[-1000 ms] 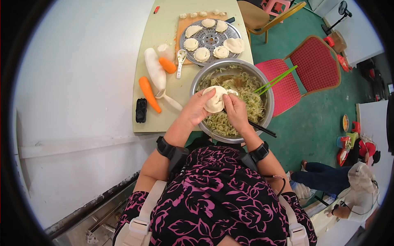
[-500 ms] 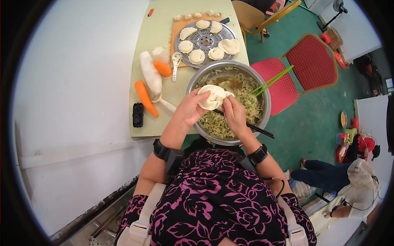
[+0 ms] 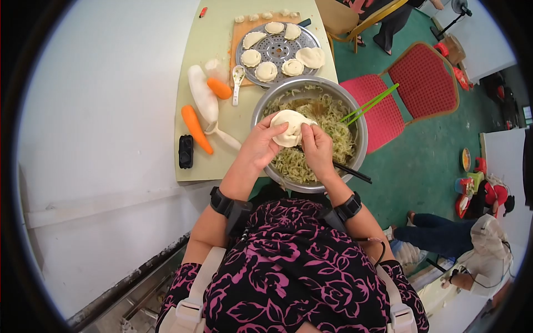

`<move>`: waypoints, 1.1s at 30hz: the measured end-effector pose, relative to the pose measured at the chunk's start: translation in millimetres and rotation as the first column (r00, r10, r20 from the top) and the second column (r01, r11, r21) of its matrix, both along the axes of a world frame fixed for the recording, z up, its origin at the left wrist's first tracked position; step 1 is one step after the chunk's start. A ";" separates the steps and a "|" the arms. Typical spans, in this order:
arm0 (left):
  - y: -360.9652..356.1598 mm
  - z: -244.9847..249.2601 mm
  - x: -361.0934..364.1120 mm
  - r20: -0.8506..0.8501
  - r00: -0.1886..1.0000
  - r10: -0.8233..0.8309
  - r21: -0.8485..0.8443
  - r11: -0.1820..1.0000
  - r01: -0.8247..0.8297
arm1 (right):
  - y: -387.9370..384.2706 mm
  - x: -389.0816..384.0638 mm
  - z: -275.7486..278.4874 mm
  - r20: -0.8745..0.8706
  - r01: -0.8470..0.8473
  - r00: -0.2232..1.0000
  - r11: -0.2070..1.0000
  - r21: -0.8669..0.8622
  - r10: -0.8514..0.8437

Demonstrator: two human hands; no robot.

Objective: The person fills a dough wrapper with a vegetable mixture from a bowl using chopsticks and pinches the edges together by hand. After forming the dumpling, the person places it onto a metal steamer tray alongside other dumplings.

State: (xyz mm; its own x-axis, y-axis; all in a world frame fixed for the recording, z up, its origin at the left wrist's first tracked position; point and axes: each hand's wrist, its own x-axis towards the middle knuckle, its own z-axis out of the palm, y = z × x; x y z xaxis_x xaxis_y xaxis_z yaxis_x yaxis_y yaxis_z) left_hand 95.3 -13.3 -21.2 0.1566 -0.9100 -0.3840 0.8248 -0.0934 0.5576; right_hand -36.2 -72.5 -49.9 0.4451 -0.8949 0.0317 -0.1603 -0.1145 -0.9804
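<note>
Over a metal bowl point(image 3: 256, 119) of shredded green filling point(image 3: 294, 166), my two hands hold one pale dumpling point(image 3: 288, 129). My left hand point(image 3: 262, 143) supports its left side, with the thumb lying across the dough. The fingers of my right hand point(image 3: 318, 152) pinch its right edge. Black chopsticks point(image 3: 355, 173) pass beneath my right hand and stick out past the bowl's rim; their other end is hidden. Green chopsticks point(image 3: 372, 102) lean on the bowl's right side.
Behind the bowl, a perforated steamer tray point(image 3: 277, 51) carries several dumplings on a wooden board point(image 3: 237, 44). To the left are a white spoon point(image 3: 237, 83), a white radish point(image 3: 202, 94), a peeler point(image 3: 222, 136), carrots point(image 3: 196, 129) and a black case point(image 3: 186, 151). Red chairs point(image 3: 377, 108) and other people stand right.
My right fingers have shifted slightly left and up along the dumpling's edge, closer to my left thumb. At the top right, another person's legs have come into view.
</note>
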 end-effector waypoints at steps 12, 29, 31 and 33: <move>1.9 -5.9 -1.8 -0.019 1.000 0.016 0.085 0.996 -0.014 | 4.5 -15.3 4.8 -0.100 -0.085 0.993 0.974 -0.208 0.065; 4.2 -6.4 -5.7 -0.012 0.987 0.160 -0.001 0.987 -0.160 | 12.6 -12.6 22.2 0.017 -0.150 0.988 0.943 0.299 0.151; 5.4 -3.2 -4.1 -0.009 0.988 0.152 0.037 0.988 -0.151 | 8.5 -20.6 22.2 0.142 -0.174 0.982 0.881 0.440 0.123; 6.1 -3.5 -2.2 -0.009 0.993 0.116 0.055 0.992 -0.115 | 6.0 -20.1 11.1 0.036 -0.117 0.993 0.973 0.198 0.112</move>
